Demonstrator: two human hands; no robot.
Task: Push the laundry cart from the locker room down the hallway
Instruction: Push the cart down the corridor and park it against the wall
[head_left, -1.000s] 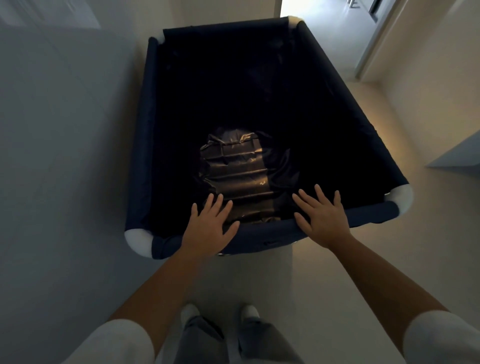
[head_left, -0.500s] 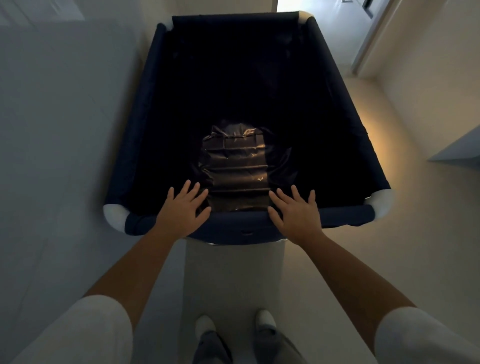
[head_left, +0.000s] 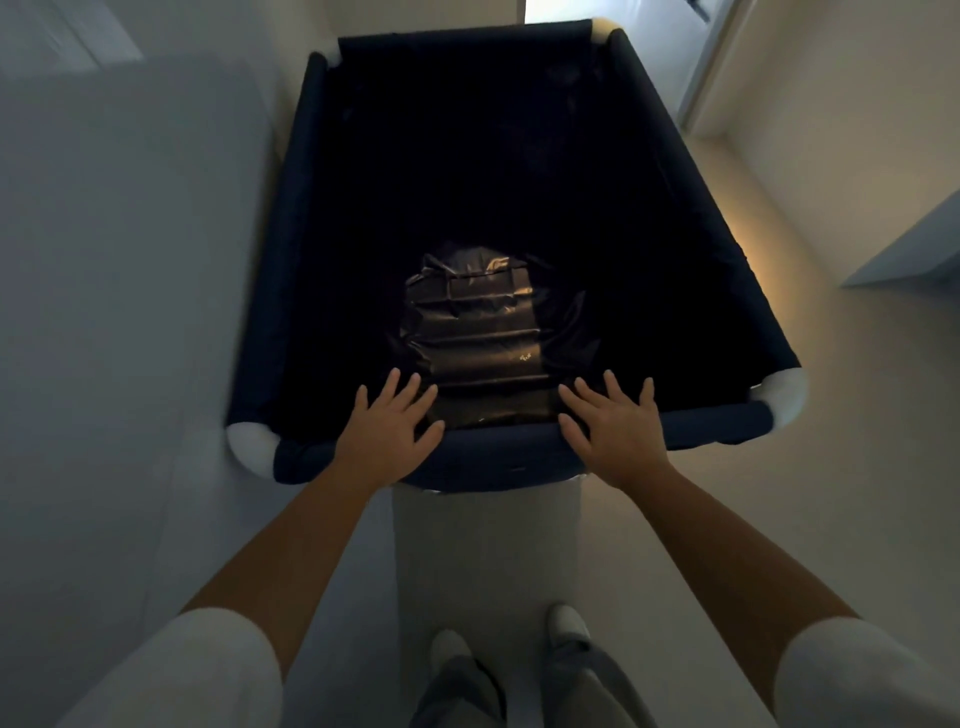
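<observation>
The laundry cart is a deep rectangular bin of dark navy fabric with a padded rim and white corner caps, and it fills the middle of the head view. A crumpled shiny black bag lies at its bottom near my side. My left hand rests flat on the near rim, fingers spread and pointing forward. My right hand lies on the same rim to the right, palm down, with its fingers apart too. Neither hand curls around the rim.
A pale wall runs close along the cart's left side. On the right is open light floor and a wall with a grey ledge. A bright doorway lies beyond the cart's far right corner. My feet are below.
The cart has rolled forward and swung slightly, with its far end nearer the bright doorway. Both hands stay flat on the near rim. My feet have stepped forward.
</observation>
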